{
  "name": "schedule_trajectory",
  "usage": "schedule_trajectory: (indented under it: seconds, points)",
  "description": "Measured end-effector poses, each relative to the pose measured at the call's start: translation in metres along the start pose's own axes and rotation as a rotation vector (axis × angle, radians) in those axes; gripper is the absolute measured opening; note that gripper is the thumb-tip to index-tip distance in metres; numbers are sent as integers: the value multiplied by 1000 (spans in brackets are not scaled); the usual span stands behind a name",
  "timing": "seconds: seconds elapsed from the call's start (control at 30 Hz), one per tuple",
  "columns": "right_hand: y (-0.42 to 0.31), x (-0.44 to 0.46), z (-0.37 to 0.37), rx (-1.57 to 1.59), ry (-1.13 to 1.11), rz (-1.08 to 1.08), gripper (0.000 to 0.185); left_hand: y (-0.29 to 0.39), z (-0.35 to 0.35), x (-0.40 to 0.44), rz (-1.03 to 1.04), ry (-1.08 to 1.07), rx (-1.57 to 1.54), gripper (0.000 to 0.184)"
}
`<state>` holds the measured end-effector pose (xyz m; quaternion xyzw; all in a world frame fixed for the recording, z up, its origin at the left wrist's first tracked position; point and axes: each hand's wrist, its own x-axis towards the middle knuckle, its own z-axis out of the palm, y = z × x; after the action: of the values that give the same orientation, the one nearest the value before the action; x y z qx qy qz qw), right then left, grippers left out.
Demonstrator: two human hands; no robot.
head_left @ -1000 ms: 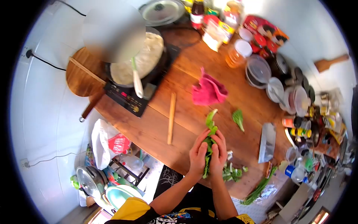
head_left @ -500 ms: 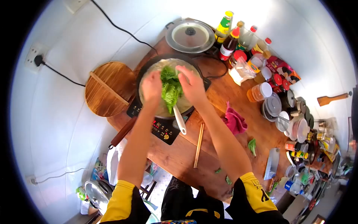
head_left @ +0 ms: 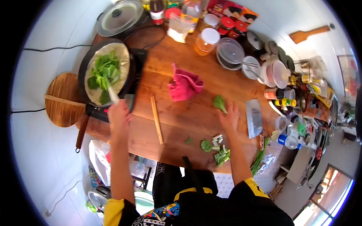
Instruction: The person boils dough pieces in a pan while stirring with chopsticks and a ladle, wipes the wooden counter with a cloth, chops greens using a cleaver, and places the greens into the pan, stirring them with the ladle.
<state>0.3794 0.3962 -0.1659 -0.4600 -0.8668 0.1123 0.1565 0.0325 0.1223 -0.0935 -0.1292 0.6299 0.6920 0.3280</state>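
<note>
My left hand (head_left: 119, 114) is closed around the pale handle of a cooking utensil (head_left: 112, 95), whose head is hidden under leafy greens (head_left: 105, 71). Those greens lie heaped in a dark pan (head_left: 83, 66), over a pale, cloudy content. On the wooden table, my right hand (head_left: 229, 116) rests with its fingers apart at the stem end of a single green leaf (head_left: 218, 102). To the right of that hand lies a cleaver (head_left: 254, 119). Cut green pieces (head_left: 222, 155) and white stem bits (head_left: 217, 140) lie nearer my body.
A pair of chopsticks (head_left: 157, 120) and a crumpled magenta cloth (head_left: 184, 86) lie mid-table. A round wooden lid (head_left: 62, 109) is left of the pan; a glass lid (head_left: 120, 18) is behind it. Jars (head_left: 207, 41), bottles (head_left: 157, 11) and tubs (head_left: 230, 52) line the back.
My view has swung to the right. Both hands have left the greens over the pan: the left has taken the utensil's handle, the right has moved to the leaf on the table.
</note>
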Motion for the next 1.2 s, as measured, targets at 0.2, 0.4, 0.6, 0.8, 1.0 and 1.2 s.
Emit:
schedule_trajectory:
  seconds: [0.2, 0.4, 0.6, 0.8, 1.0, 1.2]
  points:
    - [28, 9, 24, 119, -254, 26, 39, 104, -38, -68, 621, 293, 1090, 32]
    - [0, 7, 5, 280, -111, 18, 19, 152, -23, -63, 608, 401, 1496, 33]
    - [-204, 44, -52, 675, -98, -31, 26, 107, -69, -1, -16, 134, 277, 32]
    - [-365, 83, -44, 782, -344, -137, 26, 113, -91, -101, -290, 11, -19, 28]
    - [-403, 92, 3, 646, -268, -300, 25, 106, -83, -15, -247, -19, -120, 31]
    - [-437, 109, 19, 459, 76, -444, 23, 114, -73, -44, -140, 48, -75, 33]
